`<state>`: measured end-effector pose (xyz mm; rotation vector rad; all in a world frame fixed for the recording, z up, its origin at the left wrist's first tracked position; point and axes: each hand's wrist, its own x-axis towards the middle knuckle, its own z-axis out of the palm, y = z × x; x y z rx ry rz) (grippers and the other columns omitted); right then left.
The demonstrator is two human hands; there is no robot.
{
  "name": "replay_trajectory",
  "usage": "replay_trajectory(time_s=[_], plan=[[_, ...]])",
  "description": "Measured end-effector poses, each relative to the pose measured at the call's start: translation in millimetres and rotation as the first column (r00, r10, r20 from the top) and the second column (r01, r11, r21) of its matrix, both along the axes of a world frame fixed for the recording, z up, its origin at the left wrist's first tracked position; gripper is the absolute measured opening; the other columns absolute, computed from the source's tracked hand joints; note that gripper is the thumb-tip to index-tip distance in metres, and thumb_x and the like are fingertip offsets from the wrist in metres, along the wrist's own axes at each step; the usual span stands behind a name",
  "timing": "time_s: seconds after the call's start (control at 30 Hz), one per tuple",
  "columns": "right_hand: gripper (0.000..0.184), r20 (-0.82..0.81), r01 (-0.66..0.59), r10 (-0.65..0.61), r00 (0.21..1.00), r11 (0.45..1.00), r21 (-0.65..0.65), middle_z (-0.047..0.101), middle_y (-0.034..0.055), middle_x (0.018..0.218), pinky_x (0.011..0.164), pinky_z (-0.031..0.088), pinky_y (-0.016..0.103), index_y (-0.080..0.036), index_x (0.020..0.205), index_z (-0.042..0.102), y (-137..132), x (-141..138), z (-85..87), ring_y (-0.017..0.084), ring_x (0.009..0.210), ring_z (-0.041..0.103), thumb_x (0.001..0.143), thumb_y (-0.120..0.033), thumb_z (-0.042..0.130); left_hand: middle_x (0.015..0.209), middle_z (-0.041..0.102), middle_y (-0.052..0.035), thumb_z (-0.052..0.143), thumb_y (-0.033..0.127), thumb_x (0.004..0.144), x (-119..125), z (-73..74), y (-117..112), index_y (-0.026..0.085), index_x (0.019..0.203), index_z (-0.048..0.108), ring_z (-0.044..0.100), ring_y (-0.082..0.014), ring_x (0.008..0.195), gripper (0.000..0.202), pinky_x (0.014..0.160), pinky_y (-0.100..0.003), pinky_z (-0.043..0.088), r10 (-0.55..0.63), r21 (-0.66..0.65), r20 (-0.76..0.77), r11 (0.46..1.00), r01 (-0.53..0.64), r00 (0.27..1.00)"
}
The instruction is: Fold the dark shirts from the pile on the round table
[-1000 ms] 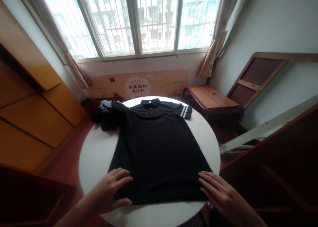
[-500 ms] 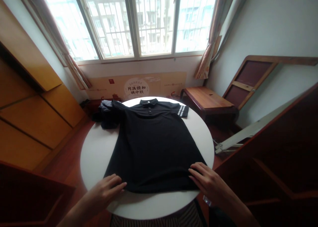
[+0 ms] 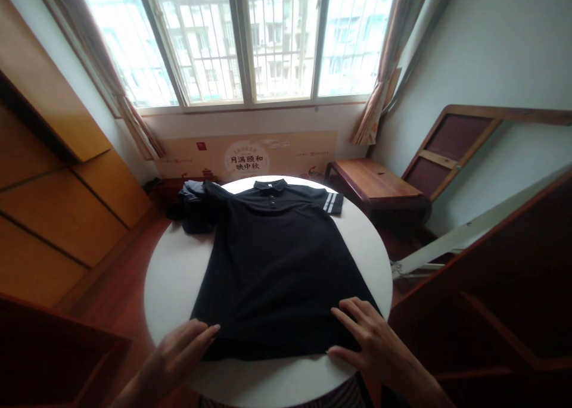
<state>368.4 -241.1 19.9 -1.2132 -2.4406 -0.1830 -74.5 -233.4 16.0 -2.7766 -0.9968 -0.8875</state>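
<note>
Currently, crumpled dark clothing (image 3: pixel 196 210) crowds the round white table's (image 3: pixel 172 277) far left, against a black polo shirt (image 3: pixel 277 265).
Beyond the table stand a printed banner (image 3: pixel 288 158) and a low wooden bench (image 3: pixel 378 178). The shirt lies flat, hem toward the table's near edge. The right hand's (image 3: pixel 364 330) spread fingers lie over the cloth, thumb apart; the left hand's (image 3: pixel 179 349) fingers lie together at the table's near left, whether pinching cloth I cannot tell.
</note>
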Motion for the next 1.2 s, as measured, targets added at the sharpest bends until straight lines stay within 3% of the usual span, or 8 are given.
replay_trajectory(time_s=[0.1, 0.27, 0.43, 0.53, 0.67, 0.8, 0.97, 1.2], plan=[[0.051, 0.007, -0.069, 0.069, 0.998, 0.997, 0.031, 0.065, 0.0150, 0.115, 0.091, 0.051, 0.045, -0.015, 0.123, 0.063, -3, -14, 2.3, 0.030, 0.107, 0.060, 0.089, -0.052, 0.063, 0.090, 0.068, -0.0051, 0.050, 0.015, 0.097, 6, 0.6, -2, 0.024, 0.126, 0.057, 0.066, -0.0172, 0.078, 0.032, 0.073, -0.030, 0.059, -0.005, -0.003, -0.046, 1.000, 0.005, 0.999], [0.020, -0.018, -0.160, 0.160, 0.987, 0.987, -0.012, 0.067, 0.0090, 0.097, 0.084, 0.050, 0.038, -0.018, 0.110, 0.066, -2, -41, 3.3, 0.022, 0.090, 0.060, 0.096, -0.024, 0.053, 0.092, 0.065, -0.0054, 0.050, 0.013, 0.095, 15, 6.3, -4, 0.022, 0.119, 0.059, 0.064, -0.0151, 0.078, 0.027, 0.069, -0.023, 0.057, 0.033, -0.181, -0.033, 0.983, -0.039, 0.999], [0.018, -0.010, -0.196, 0.196, 0.981, 0.979, -0.050, 0.064, 0.0069, 0.088, 0.077, 0.050, 0.036, -0.017, 0.105, 0.064, 1, -51, 2.1, 0.021, 0.082, 0.058, 0.091, -0.013, 0.053, 0.081, 0.062, -0.0031, 0.039, 0.004, 0.096, 20, 14.4, -1, 0.020, 0.121, 0.058, 0.059, -0.0125, 0.066, 0.036, 0.062, -0.022, 0.052, 0.028, -0.093, -0.024, 0.995, -0.030, 0.999], [0.029, 0.007, -0.203, 0.204, 0.979, 0.977, -0.067, 0.063, 0.0062, 0.088, 0.074, 0.051, 0.036, -0.016, 0.108, 0.063, 4, -49, -0.3, 0.022, 0.080, 0.058, 0.083, -0.004, 0.053, 0.076, 0.059, -0.0013, 0.038, 0.002, 0.096, 16, 15.8, -1, 0.020, 0.132, 0.052, 0.056, -0.0112, 0.061, 0.042, 0.059, -0.020, 0.050, 0.047, -0.061, 0.024, 0.997, -0.045, 0.999], [0.052, 0.022, -0.148, 0.149, 0.989, 0.989, -0.020, 0.065, 0.0084, 0.093, 0.078, 0.055, 0.039, -0.015, 0.116, 0.061, 10, -33, -8.0, 0.023, 0.082, 0.061, 0.071, 0.005, 0.046, 0.078, 0.060, -0.0005, 0.047, 0.004, 0.092, 9, 11.4, -2, 0.025, 0.132, 0.052, 0.058, -0.0135, 0.067, 0.045, 0.066, -0.024, 0.053, 0.105, -0.012, 0.020, 0.994, -0.105, 0.994], [0.065, 0.040, 0.005, -0.009, 0.999, 0.995, 0.103, 0.065, 0.0117, 0.106, 0.082, 0.057, 0.041, -0.016, 0.124, 0.058, 13, 0, -15.8, 0.025, 0.094, 0.063, 0.066, 0.006, 0.041, 0.097, 0.065, -0.0063, 0.052, 0.008, 0.083, 9, -0.5, -2, 0.023, 0.116, 0.058, 0.064, -0.0198, 0.083, 0.037, 0.072, -0.029, 0.057, 0.172, -0.102, -0.064, 0.979, -0.178, 0.983], [0.070, 0.070, 0.191, -0.194, 0.978, 0.980, 0.052, 0.066, 0.0131, 0.109, 0.079, 0.059, 0.045, -0.016, 0.138, 0.051, 3, 32, -17.6, 0.031, 0.097, 0.064, 0.068, -0.008, 0.050, 0.076, 0.058, -0.0005, 0.038, -0.001, 0.081, 3, -11.4, -4, 0.023, 0.086, 0.051, 0.060, -0.0136, 0.063, 0.027, 0.060, -0.021, 0.051, 0.224, -0.157, 0.009, 0.963, -0.220, 0.975], [0.050, 0.003, 0.027, -0.028, 1.000, 0.986, 0.166, 0.070, 0.0062, 0.094, 0.077, 0.058, 0.031, -0.022, 0.117, 0.063, -10, 55, 7.2, 0.021, 0.084, 0.067, 0.076, 0.001, 0.044, 0.064, 0.053, 0.0034, 0.041, 0.008, 0.093, -31, 10.3, -11, 0.023, 0.079, 0.049, 0.052, -0.0103, 0.050, 0.022, 0.051, -0.016, 0.045, 0.185, -0.083, 0.048, 0.980, -0.181, 0.982]])
